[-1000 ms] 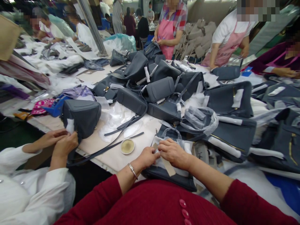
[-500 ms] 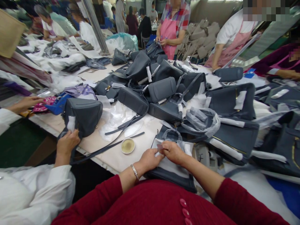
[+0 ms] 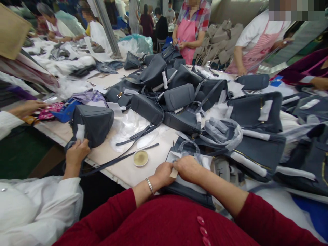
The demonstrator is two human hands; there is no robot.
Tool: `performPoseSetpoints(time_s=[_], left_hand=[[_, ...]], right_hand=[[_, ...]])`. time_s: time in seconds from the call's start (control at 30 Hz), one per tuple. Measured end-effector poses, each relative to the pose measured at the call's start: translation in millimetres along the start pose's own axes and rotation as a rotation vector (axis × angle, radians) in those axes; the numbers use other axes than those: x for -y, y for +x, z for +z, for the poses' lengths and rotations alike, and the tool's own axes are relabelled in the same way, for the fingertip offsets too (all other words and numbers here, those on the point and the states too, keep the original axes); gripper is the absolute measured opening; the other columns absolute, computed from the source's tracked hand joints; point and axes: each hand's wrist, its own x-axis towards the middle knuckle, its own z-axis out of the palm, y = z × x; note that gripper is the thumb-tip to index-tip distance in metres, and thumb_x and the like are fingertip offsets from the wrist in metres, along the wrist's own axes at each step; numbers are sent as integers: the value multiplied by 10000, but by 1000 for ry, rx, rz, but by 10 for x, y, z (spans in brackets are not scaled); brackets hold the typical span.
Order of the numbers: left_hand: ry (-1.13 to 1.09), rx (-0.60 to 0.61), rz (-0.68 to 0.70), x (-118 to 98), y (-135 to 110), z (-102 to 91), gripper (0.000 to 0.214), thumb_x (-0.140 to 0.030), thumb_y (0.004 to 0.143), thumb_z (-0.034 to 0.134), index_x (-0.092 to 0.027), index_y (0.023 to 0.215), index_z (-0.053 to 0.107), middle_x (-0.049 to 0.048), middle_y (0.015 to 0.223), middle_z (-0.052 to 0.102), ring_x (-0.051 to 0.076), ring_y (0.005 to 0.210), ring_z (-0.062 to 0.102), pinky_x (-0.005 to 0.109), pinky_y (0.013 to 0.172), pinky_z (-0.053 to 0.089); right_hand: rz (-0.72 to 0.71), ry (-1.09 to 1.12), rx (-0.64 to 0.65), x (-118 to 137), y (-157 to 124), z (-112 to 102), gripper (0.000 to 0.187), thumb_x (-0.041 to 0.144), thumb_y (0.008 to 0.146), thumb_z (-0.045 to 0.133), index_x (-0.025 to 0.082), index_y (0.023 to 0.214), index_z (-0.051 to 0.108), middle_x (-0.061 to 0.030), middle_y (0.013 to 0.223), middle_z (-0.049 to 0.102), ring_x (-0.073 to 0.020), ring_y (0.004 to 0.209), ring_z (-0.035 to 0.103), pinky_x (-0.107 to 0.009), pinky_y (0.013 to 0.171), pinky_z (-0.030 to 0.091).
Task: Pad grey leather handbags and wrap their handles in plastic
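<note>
My left hand and my right hand meet over a grey handbag that lies against my red sweater at the table's near edge. Both hands are closed in a pinch on a small tan paper tag between them. White wrapping paper and clear plastic cover the top of the bag. A silver bracelet sits on my left wrist. A small round dish with a yellowish content stands on the table just left of my left hand.
A heap of grey handbags with paper-wrapped straps fills the middle and right of the table. A co-worker in white at my left holds a grey bag. Loose straps lie nearby. Other people stand at the far side.
My hands closed together and the long tan tag now shows only as a short piece between my fingers. The co-worker's far hand moved away from the grey bag to the left.
</note>
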Motion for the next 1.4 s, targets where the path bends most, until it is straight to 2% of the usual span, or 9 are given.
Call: performPoseSetpoints(time_s=[0.27,0.43,0.57,0.67,0.77,0.9,1.0,1.17,1.4], left_hand=[[-53,22,-115,-22,35,-32,454,-557,851,486,-178,886,734,112,810,721,242,751,640,285,648,396],[-61,34,-122,-18,45,-69,414,-509,834,499,-164,821,728,94,756,708,223,713,620,264,606,363],[-61,18,-111,6,51,-51,423,-505,829,499,-147,778,717,87,706,679,208,676,587,270,574,315],[-91,-8,-103,11,56,-34,405,-507,822,522,-156,723,699,68,660,648,187,639,551,273,565,280],[-128,6,-120,3,66,-25,402,-513,820,535,-164,698,693,46,626,622,175,620,529,271,566,267],[-108,32,-137,4,83,-20,434,-520,831,497,-153,742,712,45,648,629,171,630,531,268,564,277],[-107,22,-95,37,72,-24,480,-551,849,461,-151,839,726,44,669,637,166,634,533,263,576,289],[-169,-23,-76,94,29,-20,410,-493,833,519,-137,783,718,31,640,609,156,628,511,261,563,278],[-160,12,-111,90,79,9,373,-484,804,561,-150,744,716,1,573,551,133,579,478,249,543,255]], right_hand=[[421,741,-306,-126,-75,66,325,332,865,457,194,591,563,-16,554,596,-146,554,562,-244,589,418],[671,400,-529,-728,-793,-219,300,392,876,458,201,760,659,-44,709,678,-190,712,625,-264,663,437],[860,189,-84,-1210,-1398,15,310,326,854,509,141,660,666,-143,647,672,-262,711,662,-317,647,444],[899,61,-12,-1191,-1551,120,279,354,804,605,101,717,685,-174,663,677,-302,704,670,-358,665,466],[758,-59,-237,-858,-1358,-62,355,372,866,554,104,1072,663,-151,840,708,-279,799,674,-375,748,488],[128,114,-480,-369,-693,-313,271,324,910,536,179,1097,668,-116,1090,678,-224,1026,608,-347,932,453],[-101,181,-300,-254,-193,-250,292,227,861,600,168,1138,671,-126,1154,660,-237,1078,577,-379,955,434],[-175,299,86,-414,201,-76,288,173,802,637,178,1078,721,-73,974,692,-196,917,604,-304,845,445],[-123,377,167,-441,270,-13,199,158,746,645,188,884,785,-19,750,672,-141,733,580,-218,668,395]])
